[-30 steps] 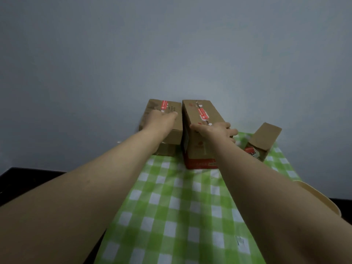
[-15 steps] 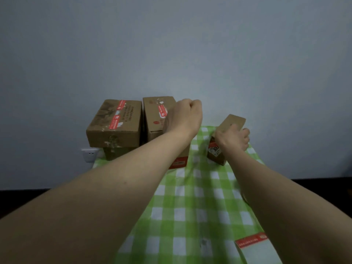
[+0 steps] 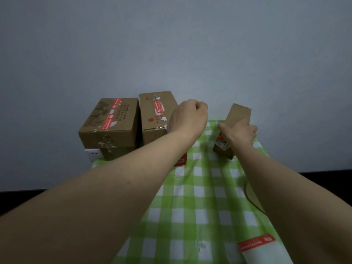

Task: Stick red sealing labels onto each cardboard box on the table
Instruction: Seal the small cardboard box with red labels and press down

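Label sheet [image 3: 256,244]: lay near right on the desk [image 3: 190,206].
Right hand [image 3: 239,135]: grasped the small box [image 3: 240,113] at far right; box tilted, long axis running away from the person.
Left hand [image 3: 188,119]: clenched, nothing visible in it; just left of that box, well apart from the sheet.
Left box [image 3: 112,122], middle box [image 3: 156,113]: bore red labels.
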{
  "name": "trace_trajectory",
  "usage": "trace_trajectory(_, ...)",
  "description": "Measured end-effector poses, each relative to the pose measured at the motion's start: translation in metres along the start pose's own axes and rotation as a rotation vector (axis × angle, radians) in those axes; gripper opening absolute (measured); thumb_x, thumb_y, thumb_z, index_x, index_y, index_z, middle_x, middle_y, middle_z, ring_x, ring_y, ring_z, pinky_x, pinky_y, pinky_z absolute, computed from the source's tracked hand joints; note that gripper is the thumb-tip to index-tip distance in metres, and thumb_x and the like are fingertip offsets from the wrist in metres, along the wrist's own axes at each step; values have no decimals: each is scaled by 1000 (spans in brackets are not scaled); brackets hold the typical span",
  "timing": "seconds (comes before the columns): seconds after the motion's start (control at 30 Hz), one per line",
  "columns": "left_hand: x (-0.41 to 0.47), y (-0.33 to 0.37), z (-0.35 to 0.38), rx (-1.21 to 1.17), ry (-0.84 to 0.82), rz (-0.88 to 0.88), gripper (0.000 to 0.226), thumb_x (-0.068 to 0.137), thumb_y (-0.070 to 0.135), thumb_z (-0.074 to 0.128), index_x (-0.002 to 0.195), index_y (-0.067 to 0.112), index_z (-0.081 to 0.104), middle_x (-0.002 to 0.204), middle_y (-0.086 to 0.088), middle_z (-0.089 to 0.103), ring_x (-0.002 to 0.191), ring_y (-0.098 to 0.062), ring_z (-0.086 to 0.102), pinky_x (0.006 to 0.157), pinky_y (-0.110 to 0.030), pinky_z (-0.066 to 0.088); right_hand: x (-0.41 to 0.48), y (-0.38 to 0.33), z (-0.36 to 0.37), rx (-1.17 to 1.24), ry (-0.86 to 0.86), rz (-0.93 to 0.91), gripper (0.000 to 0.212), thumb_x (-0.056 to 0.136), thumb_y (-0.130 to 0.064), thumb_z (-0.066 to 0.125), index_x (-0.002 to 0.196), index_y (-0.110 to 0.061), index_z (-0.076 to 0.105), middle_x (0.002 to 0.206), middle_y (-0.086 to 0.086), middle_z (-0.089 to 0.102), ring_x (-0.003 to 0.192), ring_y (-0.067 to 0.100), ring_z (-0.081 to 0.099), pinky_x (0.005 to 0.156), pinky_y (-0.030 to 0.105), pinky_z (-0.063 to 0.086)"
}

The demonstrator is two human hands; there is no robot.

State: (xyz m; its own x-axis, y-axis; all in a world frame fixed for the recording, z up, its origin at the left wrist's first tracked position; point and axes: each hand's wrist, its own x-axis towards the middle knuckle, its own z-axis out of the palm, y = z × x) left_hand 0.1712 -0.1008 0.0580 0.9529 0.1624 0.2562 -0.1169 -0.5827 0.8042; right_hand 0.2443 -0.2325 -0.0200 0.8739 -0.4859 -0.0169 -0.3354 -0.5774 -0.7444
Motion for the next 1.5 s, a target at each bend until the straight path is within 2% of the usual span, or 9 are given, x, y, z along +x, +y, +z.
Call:
trace_trajectory(0.23, -42, 34, -27, -62, -14, -9, 40, 96, 29, 38, 91, 1, 66, 99, -12, 68, 95, -30, 61, 88, -41, 48, -34, -5, -91, 137, 94, -107, 78, 79, -47, 55, 139, -7, 26, 133, 18, 36, 117, 37, 45, 94, 47, 42)
trace_trajectory(0.47, -109, 59, -61, -119, -55, -31, 34, 96, 29, 39, 86, 7, 64, 98, -14, 67, 94, -27, 59, 88, -38, 46, -102, 7, -171, 271, 74, -176, 72, 74, -47, 56, 133, -12, 35, 121, 10, 51, 101, 28, 57, 86, 46, 51)
trace_trajectory(0.67, -165, 54, -87, -132, -59, -55, 22, 93, 21, 44, 79, 17, 61, 84, -2, 57, 80, -18, 49, 70, -27, 37, -165, 8, -190, 460, -79, -231, 62, 74, -41, 59, 125, -10, 46, 109, 8, 59, 87, 19, 60, 61, 29, 45)
trace_trajectory(0.73, -182, 46, -97, -120, -41, -65, 20, 92, 20, 46, 85, 19, 65, 88, 0, 59, 85, -17, 51, 74, -26, 38, -187, 8, -191, 493, -157, -244, 56, 71, -42, 58, 116, -8, 52, 100, 8, 62, 82, 20, 61, 62, 30, 45)
trace_trajectory(0.87, -207, 20, -114, -47, 51, -79, 31, 89, 14, 51, 117, 18, 64, 118, 1, 64, 110, -16, 56, 96, -28, 44, -227, 18, -178, 617, -318, -285, 12, 82, -24, 57, 87, -14, 55, 73, 1, 54, 62, 14, 51, 61, 29, 42)
trace_trajectory(1.07, -249, -31, -128, 243, 182, 89, 42, 80, 7, 52, 120, 18, 57, 126, 0, 51, 118, -17, 41, 98, -29, 37, -273, 40, -130, 644, -613, -133, 38, 59, -37, 63, 86, -11, 62, 82, 10, 57, 77, 23, 54, 75, 38, 42)
trace_trajectory(1.3, -269, -74, -128, 429, -169, 41, 50, 86, 20, 51, 136, 20, 48, 147, 6, 40, 137, -13, 29, 114, -26, 14, -285, 54, -64, 539, -782, -3, 19, 82, -28, 57, 87, -9, 61, 73, 6, 55, 71, 21, 52, 67, 34, 41)
trace_trajectory(1.4, -274, -85, -128, 445, -308, -26, 52, 89, 27, 50, 140, 23, 43, 153, 6, 30, 141, -15, 25, 116, -30, 17, -283, 61, -51, 496, -834, 25, 22, 87, -31, 57, 87, -10, 62, 71, 4, 57, 68, 18, 54, 68, 31, 42)
trace_trajectory(1.5, -276, -89, -125, 459, -374, -66, 55, 89, 32, 50, 143, 24, 39, 155, 4, 25, 142, -18, 23, 113, -29, 18, -280, 63, -50, 418, -822, -39, 28, 94, -34, 51, 99, -10, 64, 88, 2, 63, 80, 14, 58, 73, 23, 43)
